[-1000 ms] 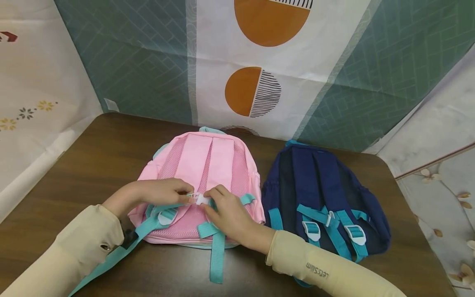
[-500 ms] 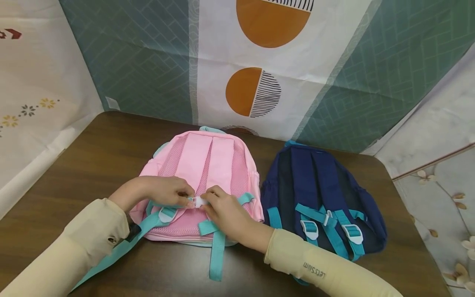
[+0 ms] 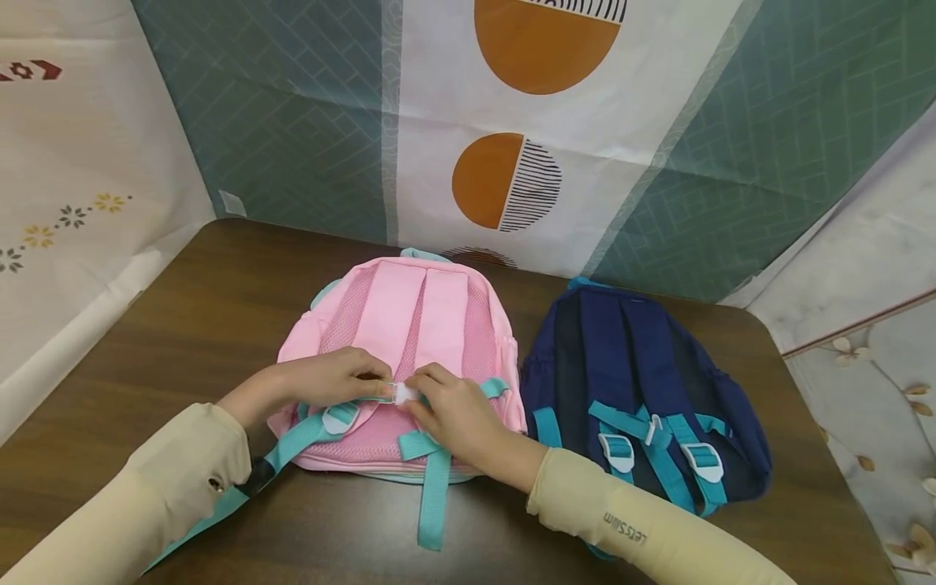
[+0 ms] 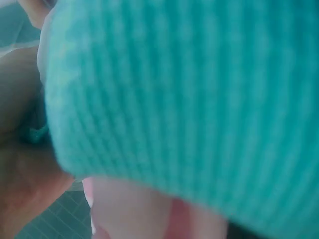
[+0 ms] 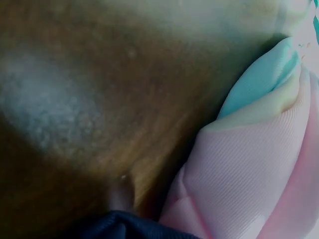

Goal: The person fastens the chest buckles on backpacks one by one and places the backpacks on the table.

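A pink backpack point(image 3: 442, 305) lies back side up on the table, its padded straps facing me. Over its lower part, both hands meet at a small white strap buckle point(image 3: 405, 393). My left hand point(image 3: 329, 379) pinches the buckle's left end and its teal strap. From the right, thumb and fingers of my right hand point(image 3: 461, 416) pinch the other end. The fingers partly cover the buckle, whose two halves sit close together. A ribbed teal strap point(image 4: 174, 99) fills most of the left wrist view. In the right wrist view, the pink backpack's side point(image 5: 244, 169) shows beside the tabletop.
A navy backpack point(image 3: 643, 349) with teal straps lies just right of the pink one. One teal strap end point(image 3: 433, 504) hangs toward me over the brown table point(image 3: 219, 284). Behind the table's far edge hangs a patterned cloth point(image 3: 307, 122).
The white buckle's two halves have come together; a second ago the prongs showed between them. Both hands keep their pinch. The camera view has shifted slightly.
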A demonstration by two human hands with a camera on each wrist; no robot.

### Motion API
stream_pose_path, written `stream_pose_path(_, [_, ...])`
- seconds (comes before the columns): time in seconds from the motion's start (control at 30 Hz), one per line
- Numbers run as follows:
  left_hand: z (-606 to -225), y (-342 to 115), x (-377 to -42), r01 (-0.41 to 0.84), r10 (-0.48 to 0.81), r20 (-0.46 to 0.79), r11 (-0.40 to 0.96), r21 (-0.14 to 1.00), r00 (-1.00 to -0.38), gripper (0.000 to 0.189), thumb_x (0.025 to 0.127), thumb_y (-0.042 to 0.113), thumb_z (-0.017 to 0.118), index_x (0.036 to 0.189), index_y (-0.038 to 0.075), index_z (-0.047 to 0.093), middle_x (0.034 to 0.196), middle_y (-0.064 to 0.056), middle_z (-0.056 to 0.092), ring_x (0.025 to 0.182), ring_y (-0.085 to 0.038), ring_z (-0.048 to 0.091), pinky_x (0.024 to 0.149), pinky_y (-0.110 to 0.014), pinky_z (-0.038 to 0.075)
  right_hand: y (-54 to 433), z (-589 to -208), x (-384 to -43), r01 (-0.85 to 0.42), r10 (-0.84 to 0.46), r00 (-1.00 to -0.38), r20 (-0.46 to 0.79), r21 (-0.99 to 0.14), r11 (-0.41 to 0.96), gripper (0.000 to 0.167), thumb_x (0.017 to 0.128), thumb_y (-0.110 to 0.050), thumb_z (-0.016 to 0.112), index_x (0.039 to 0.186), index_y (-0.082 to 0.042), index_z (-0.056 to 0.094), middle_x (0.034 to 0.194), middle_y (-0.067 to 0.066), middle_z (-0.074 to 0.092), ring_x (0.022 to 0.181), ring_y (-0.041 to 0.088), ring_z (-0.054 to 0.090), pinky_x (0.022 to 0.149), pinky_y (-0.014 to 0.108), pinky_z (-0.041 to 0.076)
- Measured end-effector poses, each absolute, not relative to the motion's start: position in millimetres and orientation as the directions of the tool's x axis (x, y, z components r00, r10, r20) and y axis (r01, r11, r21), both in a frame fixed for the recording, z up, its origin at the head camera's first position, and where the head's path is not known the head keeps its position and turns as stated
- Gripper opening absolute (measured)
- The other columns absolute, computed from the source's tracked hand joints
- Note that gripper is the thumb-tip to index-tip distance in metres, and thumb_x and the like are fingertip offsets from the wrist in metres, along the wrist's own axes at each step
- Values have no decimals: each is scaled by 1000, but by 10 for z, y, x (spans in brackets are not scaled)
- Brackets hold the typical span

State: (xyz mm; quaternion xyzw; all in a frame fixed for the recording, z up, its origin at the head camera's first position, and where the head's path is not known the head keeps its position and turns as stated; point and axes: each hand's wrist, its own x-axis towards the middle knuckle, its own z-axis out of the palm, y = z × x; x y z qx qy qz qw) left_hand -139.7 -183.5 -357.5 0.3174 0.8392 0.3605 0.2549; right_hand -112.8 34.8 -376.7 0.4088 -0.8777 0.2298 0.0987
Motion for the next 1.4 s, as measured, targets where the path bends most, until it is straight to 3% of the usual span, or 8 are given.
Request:
stream_pose_path(0.2, [-3549,-1754,-1456,386,734,-193,540,748,-651,17,95,26,55,85,16,65,71,8,46,70,-9,45,64,-24,38,349,-3711,-1112,-739,-677,-673,297,-300,603,29,86,-23,68,110,-6,66,106,2,63,87,10,64,75,24,51])
stream_pose_path(0.47, [-3399,-1496,-1446,369,640,-291,692,621,-711,20,92,28,59,79,13,56,72,3,47,70,-11,45,63,-26,38,447,-3591,-1106,-725,-700,-688,192,-213,654,35,86,-26,67,115,-6,62,108,3,61,92,14,61,79,26,50])
stream_pose_path(0.67, [-3103,-1188,-1375,475,603,-205,759,446,-771,24,84,21,68,103,10,57,92,-5,54,81,-18,48,72,-33,42,679,-3427,-1093,-700,-748,-664,-4,-348,623,59,91,-38,58,137,-4,43,131,6,50,108,15,56,94,28,44])
stream_pose_path(0.9, [-2823,-582,-1335,608,690,-193,712,350,-697,40,87,12,58,125,4,54,116,-11,55,103,-23,54,92,-38,44,1288,-3155,-1157,-730,-805,-592,-37,-397,556,57,92,-37,57,139,-6,42,137,5,46,120,17,49,100,31,40])
stream_pose_path(1.0, [-2767,-270,-1336,605,676,-228,733,310,-701,59,89,24,62,140,6,40,139,-14,41,124,-27,44,102,-40,37,1678,-3085,-1118,-702,-805,-592,-29,-471,533,54,92,-35,58,137,-9,44,137,1,44,125,16,45,100,34,40])
stream_pose_path(1.13, [-2742,79,-1382,612,660,-285,751,248,-695,84,83,37,69,149,13,23,154,-12,15,139,-30,22,110,-45,24,2144,-3051,-1022,-695,-801,-593,83,-554,458,46,91,-28,62,133,-14,50,134,0,46,119,14,49,91,36,47])
stream_pose_path(1.27, [-2784,414,-1452,676,731,-289,682,278,-618,75,85,41,66,146,16,30,151,-7,26,137,-26,27,110,-42,24,2522,-3000,-940,-761,-786,-574,230,-504,409,46,84,-15,70,128,-13,55,131,4,50,115,15,52,85,29,49])
stream_pose_path(1.4, [-2878,835,-1418,733,805,-279,593,333,-524,69,86,49,61,143,17,37,144,1,39,131,-17,37,107,-35,29,2903,-2965,-846,-728,-738,-633,235,-504,464,50,79,-10,74,126,-12,57,128,1,52,119,9,48,88,20,45])
